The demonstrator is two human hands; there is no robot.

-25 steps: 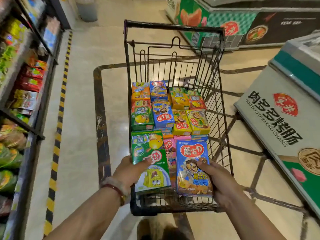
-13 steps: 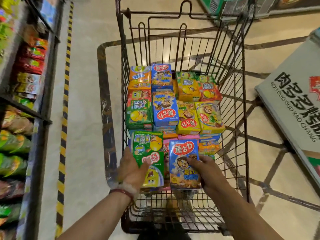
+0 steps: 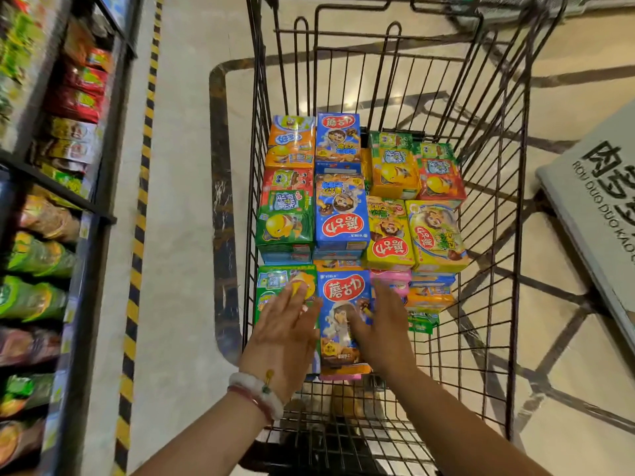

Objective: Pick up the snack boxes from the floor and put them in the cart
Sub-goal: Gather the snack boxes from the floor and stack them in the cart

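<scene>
Left hand (image 3: 287,333) flat, fingers straight, right hand (image 3: 385,326) flat alongside, both forearms extended forward

Shelves (image 3: 86,207) at left, stocked with snack bags (image 3: 37,255). Yellow-black floor tape (image 3: 139,214) alongside. Grey freezer (image 3: 598,214) with printed lettering at right. Beige floor (image 3: 182,166) with dark inlay.
</scene>
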